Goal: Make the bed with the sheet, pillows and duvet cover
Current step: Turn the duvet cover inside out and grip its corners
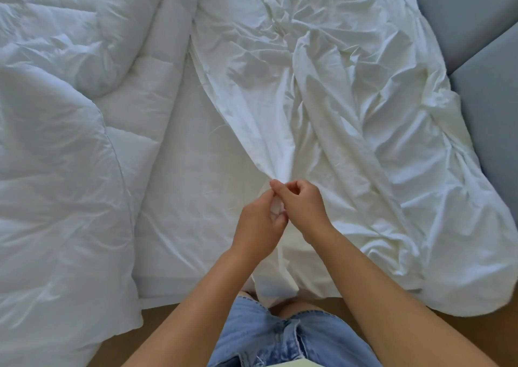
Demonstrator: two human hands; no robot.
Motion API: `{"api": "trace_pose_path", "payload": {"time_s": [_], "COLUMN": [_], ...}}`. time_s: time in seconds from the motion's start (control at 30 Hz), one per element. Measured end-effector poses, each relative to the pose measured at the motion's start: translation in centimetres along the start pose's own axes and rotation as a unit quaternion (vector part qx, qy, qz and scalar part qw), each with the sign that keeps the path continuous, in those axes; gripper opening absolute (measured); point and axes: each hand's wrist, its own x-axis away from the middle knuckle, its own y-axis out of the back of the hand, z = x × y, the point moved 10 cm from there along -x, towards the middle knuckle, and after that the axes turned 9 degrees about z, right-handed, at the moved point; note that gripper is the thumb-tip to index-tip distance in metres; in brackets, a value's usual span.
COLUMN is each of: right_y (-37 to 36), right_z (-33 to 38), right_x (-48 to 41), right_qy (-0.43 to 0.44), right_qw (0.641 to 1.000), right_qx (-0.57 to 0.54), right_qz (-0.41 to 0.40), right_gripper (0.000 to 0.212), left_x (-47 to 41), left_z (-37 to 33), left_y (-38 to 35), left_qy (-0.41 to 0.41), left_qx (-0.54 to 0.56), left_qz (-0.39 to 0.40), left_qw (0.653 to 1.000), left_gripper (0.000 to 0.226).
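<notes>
Pinching the crumpled cover (350,131) at its bunched edge w/ my left hand (259,223) & right hand (304,205), both clamped on it; duvet (56,148) lies left.

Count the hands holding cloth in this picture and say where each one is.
2. The left hand pinches a bunched fold of the white cloth near the front edge of the bed; the right hand holds the same fold, touching the left. No others show.
</notes>
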Motion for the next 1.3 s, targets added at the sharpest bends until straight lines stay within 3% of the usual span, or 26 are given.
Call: {"api": "trace_pose_path", "payload": {"time_s": [0.17, 0.27, 0.33, 0.4, 0.47, 0.53, 0.6, 0.63, 0.7, 0.73, 0.77, 0.8, 0.83, 0.9, 0.93, 1.03, 1.13, 1.2, 1.27, 1.3], "right_y": [-1.3, -1.9, -2.7, -3.4, -3.6, -3.0, -2.7, -2.9, -2.9, -2.9, -3.2, -3.7, -4.5, -6.5, -7.6, -9.0, -6.0, -4.1, -4.3, -4.7], "right_z": [0.7, 0.8, 1.2, 1.5, 1.3, 0.7, -0.1, -0.5, -0.6, 0.1, 1.1, 2.3, 3.3, 4.9, 5.4, 5.8, 5.6, 4.7, 3.9, 3.5], "right_x": [-1.4, -1.2, -1.0, -1.0, -1.1, -1.4, -1.1, -0.9, -0.6, -0.5, -0.3, -0.1, 0.1, 0.8, 1.2, 2.3, 2.1, 1.2, -0.1, -0.7], "right_qy": [-0.011, -0.004, 0.008, 0.007, -0.012, -0.044, -0.081, -0.093, -0.095, -0.071, -0.031, 0.015, 0.057, 0.123, 0.144, 0.188, 0.187, 0.159, 0.123, 0.119], "right_qw": [1.0, 0.998, 0.993, 0.99, 0.989, 0.977, 0.925, 0.909, 0.953, 0.98, 0.995, 0.999, 0.998, 0.987, 0.979, 0.964, 0.981, 0.987, 0.989, 0.981], "right_qx": [-0.002, -0.055, -0.103, -0.112, -0.116, -0.204, -0.371, -0.405, -0.287, -0.183, -0.094, -0.035, -0.003, 0.063, 0.096, 0.085, 0.001, -0.001, 0.086, 0.143], "right_qz": [0.015, 0.025, 0.054, 0.088, 0.091, 0.042, -0.012, -0.027, -0.028, -0.018, -0.008, 0.008, 0.026, 0.08, 0.111, 0.17, 0.059, -0.015, 0.02, 0.052], "right_gripper": [0.02, 0.024, 0.024, 0.022, 0.019, 0.017, 0.02, 0.021, 0.019, 0.018, 0.018, 0.019, 0.019, 0.019, 0.018, 0.024, 0.033, 0.026, 0.033, 0.04], "left_x": [0.6, 0.8, 0.8, 0.8, 0.7, 0.6, 0.5, 0.2, -0.6, -0.9, -1.3, -1.5, -1.6, -1.9, -2.2, -2.9, -4.1, -4.5, -4.8, -4.7], "left_z": [0.3, 2.4, 4.9, 6.4, 6.8, 7.8, 8.8, 9.1, 7.9, 6.6, 5.6, 5.0, 4.8, 4.4, 4.5, 5.3, 5.8, 5.6, 4.7, 4.0], "left_y": [0.8, 1.9, 1.6, 0.1, -0.5, 0.4, 2.7, 4.0, 6.1, 6.4, 6.4, 6.4, 5.7, 3.9, 3.6, 4.2, 5.9, 6.7, 6.6, 6.2], "left_qy": [-0.011, 0.064, 0.18, 0.275, 0.308, 0.333, 0.337, 0.326, 0.265, 0.21, 0.163, 0.142, 0.152, 0.191, 0.217, 0.273, 0.299, 0.293, 0.27, 0.26], "left_qx": [-0.012, 0.101, 0.258, 0.348, 0.348, 0.329, 0.247, 0.153, -0.094, -0.137, -0.113, -0.006, 0.161, 0.412, 0.442, 0.306, 0.231, 0.301, 0.404, 0.44], "left_qz": [-0.001, -0.04, -0.04, 0.015, 0.055, 0.014, -0.045, -0.055, -0.053, -0.061, -0.067, -0.067, -0.041, 0.017, 0.04, 0.111, 0.078, 0.035, 0.057, 0.103], "left_qw": [1.0, 0.992, 0.948, 0.896, 0.884, 0.884, 0.908, 0.931, 0.958, 0.966, 0.978, 0.988, 0.974, 0.891, 0.87, 0.905, 0.923, 0.907, 0.872, 0.854], "left_gripper": [0.03, 0.025, 0.032, 0.036, 0.026, 0.012, 0.011, 0.007, 0.022, 0.033, 0.034, 0.027, 0.024, 0.038, 0.041, 0.041, 0.027, 0.018, 0.021, 0.034]}}
